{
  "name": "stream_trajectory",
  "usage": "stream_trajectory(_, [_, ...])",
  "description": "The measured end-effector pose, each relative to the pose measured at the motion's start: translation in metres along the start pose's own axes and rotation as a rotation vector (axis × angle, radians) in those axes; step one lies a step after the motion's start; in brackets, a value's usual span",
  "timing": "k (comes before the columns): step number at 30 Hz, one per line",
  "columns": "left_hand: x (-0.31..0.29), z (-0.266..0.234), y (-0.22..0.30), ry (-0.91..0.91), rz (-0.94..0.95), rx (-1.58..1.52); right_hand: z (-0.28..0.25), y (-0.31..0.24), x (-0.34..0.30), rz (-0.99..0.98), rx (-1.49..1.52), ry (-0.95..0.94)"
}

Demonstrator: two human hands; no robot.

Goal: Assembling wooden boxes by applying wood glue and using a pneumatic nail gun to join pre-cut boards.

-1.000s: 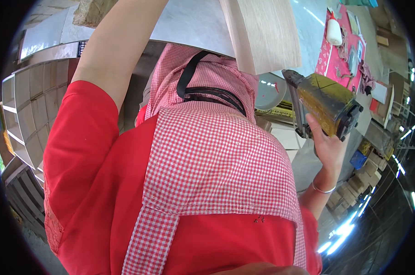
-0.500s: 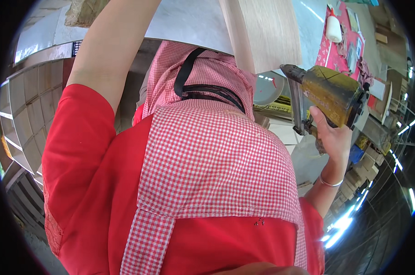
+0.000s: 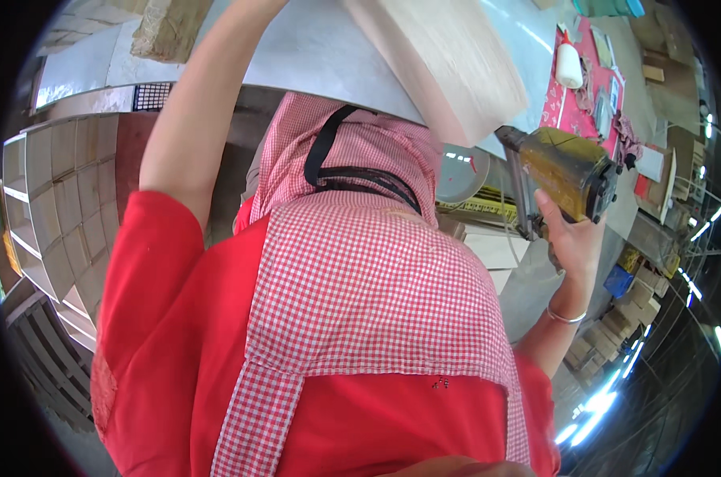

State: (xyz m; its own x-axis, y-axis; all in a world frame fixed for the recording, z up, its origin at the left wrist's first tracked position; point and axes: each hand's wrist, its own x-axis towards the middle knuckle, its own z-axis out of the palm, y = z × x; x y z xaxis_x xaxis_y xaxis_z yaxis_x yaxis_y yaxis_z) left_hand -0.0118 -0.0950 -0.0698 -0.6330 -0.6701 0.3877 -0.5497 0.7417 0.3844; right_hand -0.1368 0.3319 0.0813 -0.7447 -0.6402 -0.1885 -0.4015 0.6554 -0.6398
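Observation:
A yellow-brown nail gun (image 3: 563, 167), worn and stained, is gripped in my right hand (image 3: 573, 238), with the thumb against its body. Its dark nose lies close to the near right corner of a pale wooden piece (image 3: 472, 71), which has a long side board and a flat face. I cannot tell whether the nose touches the wood. The wood rests on a grey metal-topped table (image 3: 320, 60), its near end reaching over the edge. My left forearm stretches over the table toward the top, and that hand is out of the picture.
A wood block (image 3: 168, 30) lies on the table at the far left. At the right, a white glue bottle (image 3: 569, 65) stands on a pink patterned cloth (image 3: 549, 119). Below the table edge are a round grey dish (image 3: 460, 176) and, farther left, a compartmented wooden shelf (image 3: 58, 183).
The wooden piece has turned and shifted on the table, its side board now more slanted. My right hand and the nail gun have moved slightly down; the left arm has moved right.

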Motion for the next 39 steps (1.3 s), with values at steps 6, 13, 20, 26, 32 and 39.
stream_trajectory(6, [-0.114,-0.099,0.054,-0.417,-0.315,0.003,-0.023,0.012,0.03,0.091,-0.088,0.178])
stream_trajectory(13, [-0.12,-0.093,0.1,-0.125,0.377,0.05,-0.04,0.017,0.032,0.111,-0.065,0.145])
stream_trajectory(20, [-0.114,-0.073,0.104,-0.374,0.309,0.074,-0.038,0.018,0.039,0.152,-0.082,0.099])
stream_trajectory(26, [-0.114,-0.07,0.105,-0.362,0.315,0.076,-0.041,0.018,0.042,0.182,-0.083,0.049])
stream_trajectory(32, [-0.112,-0.054,0.11,-0.236,0.336,0.056,-0.033,0.019,0.033,0.061,0.001,0.074])
stream_trajectory(39, [-0.095,-0.034,0.147,-0.343,0.281,-0.001,-0.017,0.006,0.035,-0.019,0.007,0.009])
